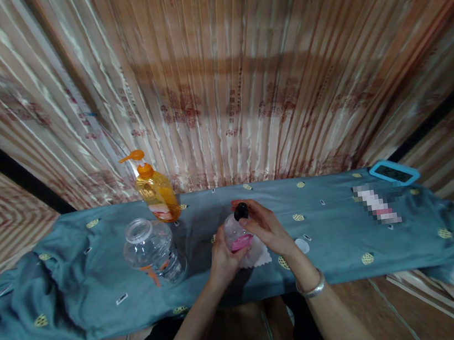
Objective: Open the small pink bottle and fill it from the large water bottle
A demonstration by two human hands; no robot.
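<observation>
One bottle (pixel 236 234), mid-table, over one white cloth (pixel 260 254); left grip (pixel 223 254) clasped round body, right grip (pixel 264 226) pinching black cap (pixel 241 211). Surface (pixel 332 237) open rightward past one white disc (pixel 303 246); front edge near. Left: one clear jar (pixel 150 253), mouth uncapped; one orange-filled pump bottle (pixel 158 197). Far right: one blue clock (pixel 394 172).

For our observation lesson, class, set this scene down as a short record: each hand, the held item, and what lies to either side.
Left hand: wrapped around the small bottle
Right hand: thumb and fingers at the black cap; firmness of grip unclear
Held item: clear, pink lower down, cap on top
Near the bottle: white cloth; contact unclear
To the left: clear jar, orange pump bottle
To the right: white disc, blue-framed clock
</observation>
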